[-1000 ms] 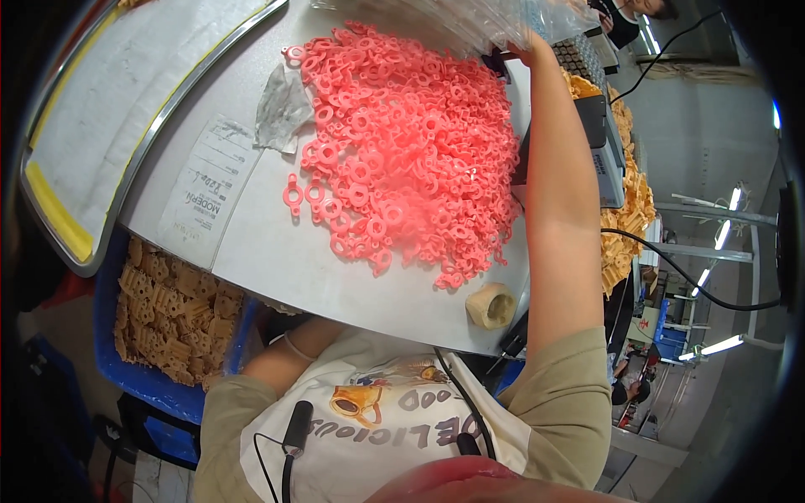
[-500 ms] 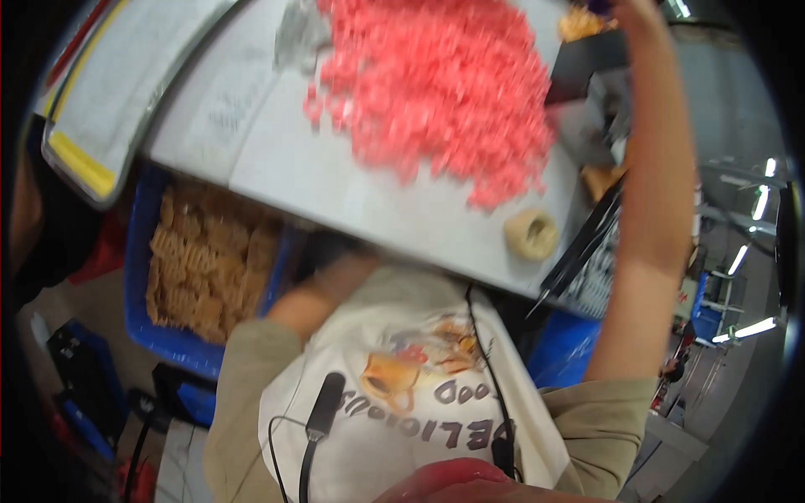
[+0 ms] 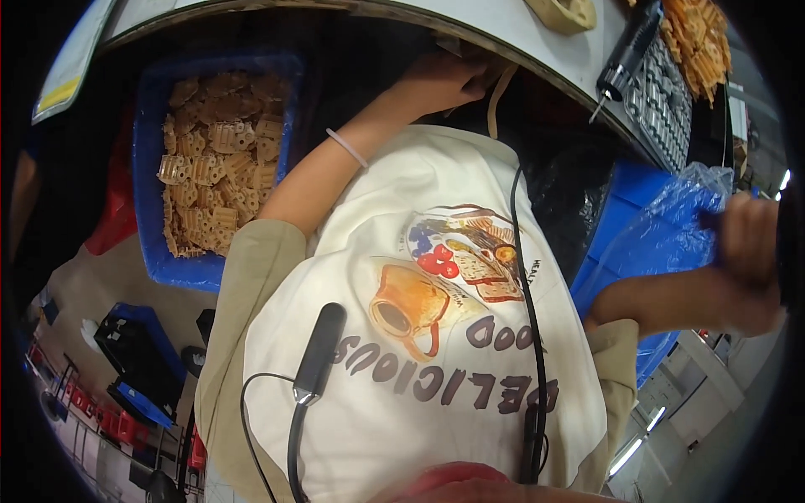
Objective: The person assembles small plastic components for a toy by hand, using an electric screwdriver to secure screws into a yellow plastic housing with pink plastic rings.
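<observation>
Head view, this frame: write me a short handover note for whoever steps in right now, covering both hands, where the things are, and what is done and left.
Left hand: reaching under the edge of the white worktable; what its grip holds is hidden in shadow.
Right hand: blurred, at the crumpled blue plastic bag lining the blue bin on the right; grip unclear.
Blue plastic crate of tan lattice parts: on the floor to the left, untouched.
Tan tape roll and more tan parts: on the table.
Done: nothing can be confirmed. Left: whatever both hands are reaching for.
</observation>
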A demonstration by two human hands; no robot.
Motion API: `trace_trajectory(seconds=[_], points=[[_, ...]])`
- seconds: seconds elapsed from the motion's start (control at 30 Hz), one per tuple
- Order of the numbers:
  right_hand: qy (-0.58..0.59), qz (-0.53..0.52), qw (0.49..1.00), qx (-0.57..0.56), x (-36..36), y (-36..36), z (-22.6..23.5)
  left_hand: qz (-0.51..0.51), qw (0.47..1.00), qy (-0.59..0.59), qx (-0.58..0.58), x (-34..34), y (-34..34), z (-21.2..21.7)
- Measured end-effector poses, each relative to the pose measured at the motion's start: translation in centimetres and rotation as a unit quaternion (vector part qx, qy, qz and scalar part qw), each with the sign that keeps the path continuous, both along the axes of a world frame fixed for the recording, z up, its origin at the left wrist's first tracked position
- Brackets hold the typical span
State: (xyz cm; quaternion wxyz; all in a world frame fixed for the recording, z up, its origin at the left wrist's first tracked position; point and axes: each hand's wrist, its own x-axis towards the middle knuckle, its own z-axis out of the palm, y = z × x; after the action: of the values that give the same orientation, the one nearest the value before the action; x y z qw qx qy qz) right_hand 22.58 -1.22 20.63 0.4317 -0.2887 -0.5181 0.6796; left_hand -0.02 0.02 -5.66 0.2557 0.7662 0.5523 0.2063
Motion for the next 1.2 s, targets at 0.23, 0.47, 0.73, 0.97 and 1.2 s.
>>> trace_trajectory(seconds=[0.23,0.47,0.73,0.97,1.2], points=[[-0.129,-0.237,0.963,0.011,-4.1,-7.7,-10.9,-0.072,0.99,-0.115,-0.036,0.8,-1.9,1.4],[-0.189,-0.311,0.931,-0.003,-4.4,-5.8,-16.7,-0.048,0.981,-0.154,-0.103,2.4,-3.1,2.9],[-0.216,-0.393,0.893,0.04,-4.1,-4.0,-20.8,-0.037,0.961,-0.235,-0.138,3.1,-2.8,2.2],[-0.45,-0.354,0.783,0.244,-4.3,-3.0,-21.9,-0.041,0.978,-0.171,-0.112,3.9,-2.9,3.2],[-0.323,-0.289,0.894,0.117,-3.6,-3.1,-19.9,-0.002,0.97,-0.22,-0.1,3.9,-2.7,3.1]])
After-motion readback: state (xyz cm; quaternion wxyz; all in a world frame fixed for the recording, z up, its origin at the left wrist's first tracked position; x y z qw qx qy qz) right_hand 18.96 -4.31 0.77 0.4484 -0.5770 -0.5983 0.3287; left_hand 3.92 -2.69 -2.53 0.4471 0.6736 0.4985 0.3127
